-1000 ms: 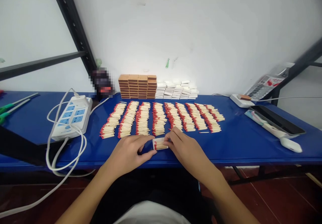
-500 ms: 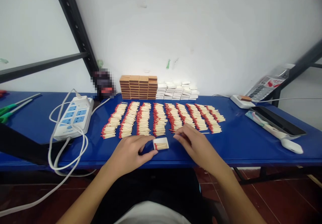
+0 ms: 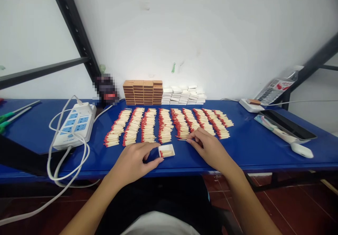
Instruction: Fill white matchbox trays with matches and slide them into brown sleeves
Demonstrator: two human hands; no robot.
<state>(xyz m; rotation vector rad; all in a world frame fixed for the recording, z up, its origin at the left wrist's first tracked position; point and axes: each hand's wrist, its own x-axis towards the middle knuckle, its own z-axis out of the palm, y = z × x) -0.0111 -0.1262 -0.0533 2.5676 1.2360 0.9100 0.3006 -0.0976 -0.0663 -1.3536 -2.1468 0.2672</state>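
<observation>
Left hand pinching matchbox tray end, right hand fingers bunched at match rows, grip unclear

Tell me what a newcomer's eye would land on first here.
First, the long rows of red-tipped matches, laid side by side across the middle of the blue table. Just in front of them, the left hand touches a small white matchbox tray holding a few matches, while the right hand reaches the rows' near ends. Against the wall behind stand stacked brown matchbox sleeves beside white trays.
</observation>
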